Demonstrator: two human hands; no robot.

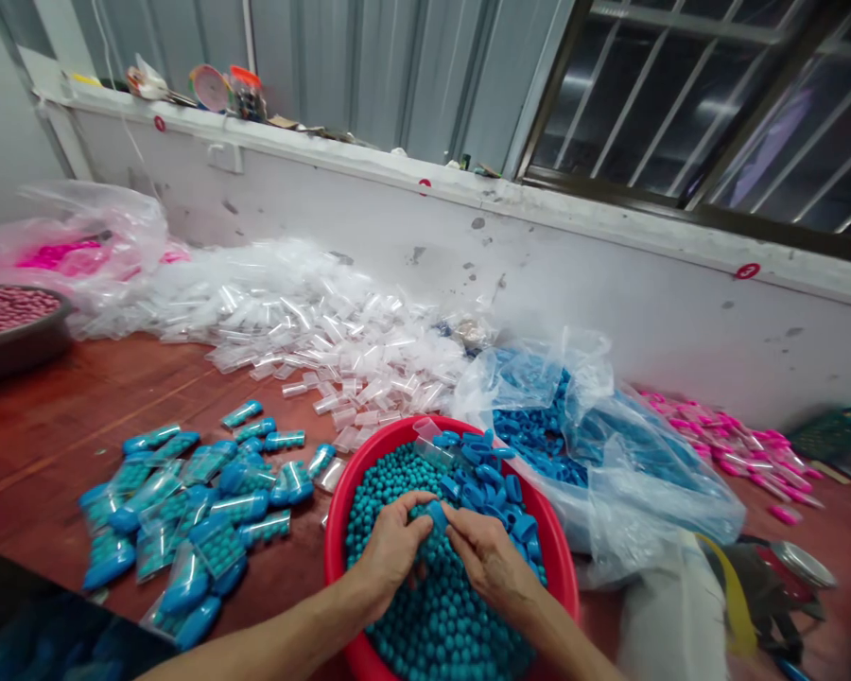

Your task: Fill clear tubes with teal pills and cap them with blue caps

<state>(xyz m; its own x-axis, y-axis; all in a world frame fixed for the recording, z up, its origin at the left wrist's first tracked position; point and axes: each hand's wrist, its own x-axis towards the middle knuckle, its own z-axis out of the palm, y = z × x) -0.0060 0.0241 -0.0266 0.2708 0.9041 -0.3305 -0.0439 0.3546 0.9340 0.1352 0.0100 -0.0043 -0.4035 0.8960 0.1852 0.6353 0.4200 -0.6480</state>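
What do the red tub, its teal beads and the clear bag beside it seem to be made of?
Red tub: likely plastic, smooth, evenly coloured.
Teal beads: possibly plastic, softly shiny on top; coating could hide another material.
Clear bag: apparently thin plastic film, see-through with glossy creases.

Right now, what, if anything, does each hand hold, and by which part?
The right hand pinches a blue cap, apparently by its side; the left hand curls close beside it; what it holds, if anything, is hidden.
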